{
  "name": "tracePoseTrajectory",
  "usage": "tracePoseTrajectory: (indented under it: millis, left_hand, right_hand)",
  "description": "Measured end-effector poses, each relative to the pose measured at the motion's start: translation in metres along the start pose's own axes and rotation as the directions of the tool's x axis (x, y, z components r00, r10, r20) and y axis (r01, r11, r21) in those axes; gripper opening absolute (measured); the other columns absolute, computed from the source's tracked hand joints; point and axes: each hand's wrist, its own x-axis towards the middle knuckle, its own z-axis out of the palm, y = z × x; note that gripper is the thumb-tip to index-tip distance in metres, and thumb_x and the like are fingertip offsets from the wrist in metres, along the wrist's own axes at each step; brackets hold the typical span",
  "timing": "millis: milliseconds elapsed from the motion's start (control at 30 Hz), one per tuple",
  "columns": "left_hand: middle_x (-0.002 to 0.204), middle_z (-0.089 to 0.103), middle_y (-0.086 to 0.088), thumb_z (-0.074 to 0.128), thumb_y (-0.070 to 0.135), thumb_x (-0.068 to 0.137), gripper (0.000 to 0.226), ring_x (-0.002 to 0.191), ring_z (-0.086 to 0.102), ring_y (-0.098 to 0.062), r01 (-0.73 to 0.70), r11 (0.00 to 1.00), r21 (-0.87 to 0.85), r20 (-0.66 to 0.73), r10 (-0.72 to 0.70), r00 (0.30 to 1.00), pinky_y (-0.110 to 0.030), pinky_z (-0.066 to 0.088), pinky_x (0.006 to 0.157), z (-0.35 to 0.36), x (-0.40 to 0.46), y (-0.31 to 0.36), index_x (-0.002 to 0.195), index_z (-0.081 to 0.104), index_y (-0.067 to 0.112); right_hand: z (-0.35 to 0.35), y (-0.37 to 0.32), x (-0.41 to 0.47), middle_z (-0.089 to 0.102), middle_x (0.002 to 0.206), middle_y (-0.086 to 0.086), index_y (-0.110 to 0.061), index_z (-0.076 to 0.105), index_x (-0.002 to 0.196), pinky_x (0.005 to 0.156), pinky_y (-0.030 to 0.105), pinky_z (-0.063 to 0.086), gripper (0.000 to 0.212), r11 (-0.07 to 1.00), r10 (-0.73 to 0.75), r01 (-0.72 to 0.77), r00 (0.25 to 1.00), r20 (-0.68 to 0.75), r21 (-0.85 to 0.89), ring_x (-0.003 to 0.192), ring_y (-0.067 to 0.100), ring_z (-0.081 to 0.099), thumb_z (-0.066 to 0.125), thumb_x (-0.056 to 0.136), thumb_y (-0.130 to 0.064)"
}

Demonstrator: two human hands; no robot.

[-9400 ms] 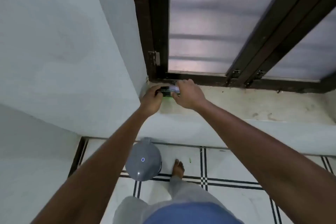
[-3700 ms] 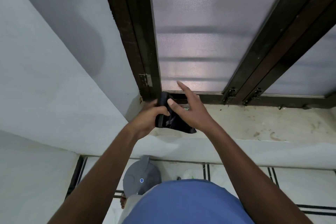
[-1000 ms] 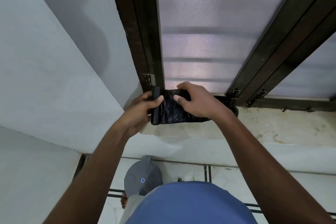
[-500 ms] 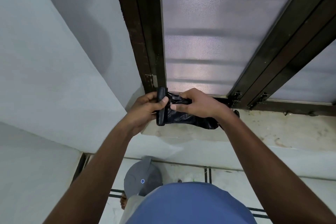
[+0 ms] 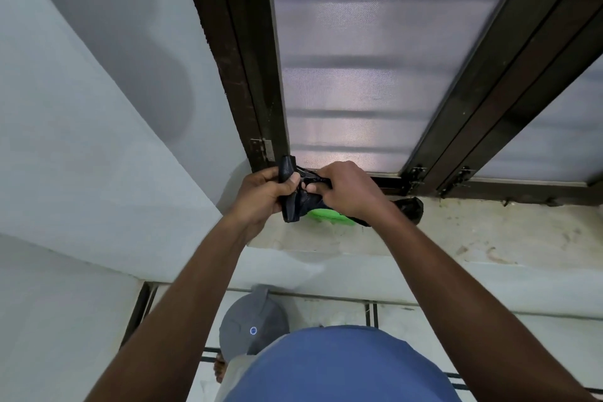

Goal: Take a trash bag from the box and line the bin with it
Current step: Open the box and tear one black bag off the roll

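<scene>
A roll of black trash bags (image 5: 298,202) is held over the window sill (image 5: 473,232). My left hand (image 5: 261,192) grips its rolled end, and my right hand (image 5: 349,189) pinches the loose sheet drawn toward the right, where its tail (image 5: 408,206) rests on the sill. A bright green box (image 5: 326,215) lies on the sill just under the bags, mostly hidden by them. The grey bin (image 5: 253,323) with its lid down and a small blue light stands on the floor below, by the wall.
A dark-framed frosted window (image 5: 375,59) rises behind the sill. A pale wall (image 5: 81,140) closes the left side. White floor tiles with dark lines (image 5: 372,313) show below, partly covered by my blue shirt (image 5: 342,369).
Both hands have drawn closer together on the black bags, bunching the sheet. The green box has come into sight under the bags.
</scene>
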Motion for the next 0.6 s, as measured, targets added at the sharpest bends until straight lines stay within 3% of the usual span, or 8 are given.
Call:
tracePoseTrajectory:
  millis: [100,167,267,333,400,500,600]
  left_hand:
    - [0.109,0.081,-0.01,0.075,0.011,0.1,0.023,0.101,0.078,-0.027,0.028,0.999,0.016,-0.035,-0.028,0.999,-0.032,0.066,0.077,0.002,0.002,0.001,0.122,0.078,0.004]
    - [0.108,0.081,-0.011,0.076,0.011,0.099,0.021,0.102,0.078,-0.029,0.047,0.999,0.021,-0.038,-0.046,0.998,-0.035,0.067,0.079,0.003,0.004,0.001,0.12,0.079,0.005]
    - [0.098,0.077,-0.012,0.075,0.009,0.099,0.018,0.092,0.075,-0.028,0.077,0.996,0.034,0.034,-0.078,0.996,-0.05,0.068,0.086,0.005,0.0,0.001,0.116,0.079,0.004]
    - [0.09,0.077,-0.008,0.073,0.009,0.1,0.014,0.086,0.075,-0.023,0.074,0.997,0.013,0.044,-0.075,0.996,-0.049,0.068,0.085,0.001,-0.001,0.002,0.114,0.078,0.007]
    - [0.086,0.076,-0.004,0.07,0.009,0.102,0.01,0.083,0.074,-0.02,0.061,0.998,-0.004,0.019,-0.061,0.998,-0.042,0.067,0.082,-0.006,0.0,0.002,0.111,0.077,0.009]
    - [0.087,0.074,-0.006,0.069,0.011,0.103,0.009,0.084,0.071,-0.022,0.078,0.997,-0.014,0.037,-0.078,0.996,-0.046,0.065,0.089,-0.012,0.004,0.0,0.11,0.075,0.008]
    - [0.097,0.079,-0.007,0.073,0.014,0.102,0.017,0.092,0.074,-0.023,0.034,0.999,0.037,-0.028,-0.033,0.999,-0.039,0.065,0.083,-0.013,0.008,-0.003,0.117,0.077,0.008]
  right_hand:
    - [0.007,-0.001,0.001,0.056,0.065,-0.006,-0.026,0.065,0.083,0.053,0.03,0.032,0.029,0.999,0.012,-0.014,0.999,-0.05,-0.032,0.061,0.018,0.053,0.071,0.105,-0.043]
    - [0.014,0.0,0.003,0.055,0.065,-0.008,-0.029,0.062,0.081,0.054,0.032,0.031,0.027,0.996,0.028,-0.035,0.996,-0.085,-0.079,0.063,0.019,0.054,0.071,0.105,-0.037]
    - [0.021,0.019,0.01,0.062,0.079,-0.002,-0.02,0.075,0.092,0.065,0.034,0.041,0.013,0.979,0.115,-0.142,0.977,-0.179,-0.147,0.081,0.03,0.067,0.066,0.1,-0.014]
    - [0.015,0.041,0.015,0.066,0.087,0.001,-0.014,0.077,0.095,0.068,0.037,0.045,0.015,0.975,0.152,-0.183,0.964,-0.219,-0.127,0.085,0.031,0.067,0.063,0.1,-0.009]
    - [0.008,0.058,0.016,0.064,0.086,0.004,-0.012,0.075,0.092,0.069,0.041,0.048,0.015,0.973,0.155,-0.191,0.958,-0.241,-0.131,0.085,0.032,0.064,0.063,0.101,-0.01]
    - [0.005,0.064,0.016,0.061,0.088,0.003,-0.012,0.072,0.093,0.071,0.043,0.05,0.018,0.965,0.154,-0.202,0.952,-0.264,-0.166,0.086,0.032,0.063,0.061,0.106,-0.015]
    - [0.008,0.071,0.018,0.062,0.09,0.003,-0.016,0.074,0.097,0.074,0.041,0.051,0.026,0.963,0.121,-0.174,0.961,-0.248,-0.206,0.088,0.031,0.065,0.062,0.109,-0.036]
